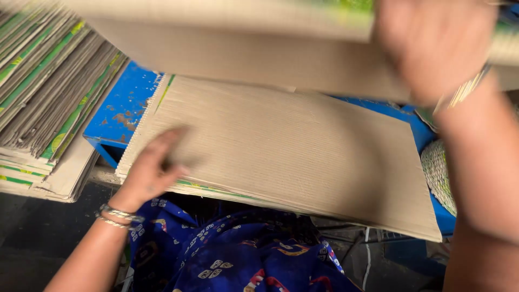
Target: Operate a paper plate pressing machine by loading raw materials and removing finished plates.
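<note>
A: What sits farthest left?

B: A tall stack of flattened cardboard sheets (48,92) with green printed edges, well left of the left hand (151,167).

A: And that hand?

B: It lies flat, fingers spread and open, on the near left corner of a corrugated cardboard sheet (292,146). Bangles (116,216) circle its wrist. The sheet stretches away to the right of the hand, resting on a blue table (121,111) whose chipped surface shows just above the fingers. Below the wrist is blue patterned cloth (238,254).

A: The right hand?

B: The right hand (432,46) is blurred, up against a second cardboard sheet (259,59) held above the first. I cannot tell how the fingers close on it. A woven round object (437,176) sits below that wrist.
</note>
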